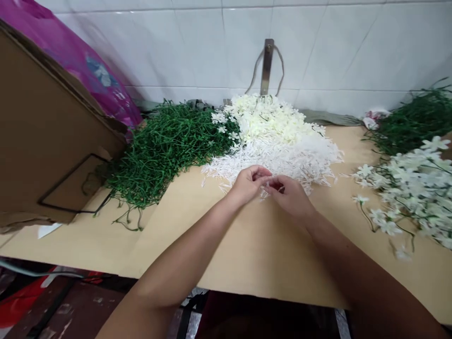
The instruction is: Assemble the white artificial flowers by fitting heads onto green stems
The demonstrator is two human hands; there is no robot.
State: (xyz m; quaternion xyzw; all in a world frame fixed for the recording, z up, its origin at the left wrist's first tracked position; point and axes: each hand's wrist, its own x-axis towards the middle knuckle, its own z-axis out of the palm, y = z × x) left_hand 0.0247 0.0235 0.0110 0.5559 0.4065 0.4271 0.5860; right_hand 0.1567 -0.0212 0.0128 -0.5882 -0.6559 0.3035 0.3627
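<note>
hand position at the white-piece pile

the bare left hand (248,184) and the bare right hand (288,192) meet at the front edge of a loose pile of slender, white, translucent pieces (293,157). the fingers of both hands are curled and narrow, with the fingertips touching or almost touching. a small pale item appears at the fingertips; blur hides its form, and which hand grips it cannot be told.

the white pieces lie at the middle of the flat tan work surface (247,259). directly behind them, and touching, is a heap of cream-white, star-shaped artificial flower heads (270,117). to the left, adjoining both, is a tangled mass of thin, dark green, plastic-like stems (173,141).

on the right side, well apart from the hands, is a group of white artificial flowers on green stems (416,188). a second dark green stem bundle (420,117) lies behind it.

at far left stands a brown cardboard box (45,113), with a shiny purple plastic bag (102,80) behind it. a narrow metal bracket (267,68) with a cord loop is upright against the white tiled wall (190,52).
</note>
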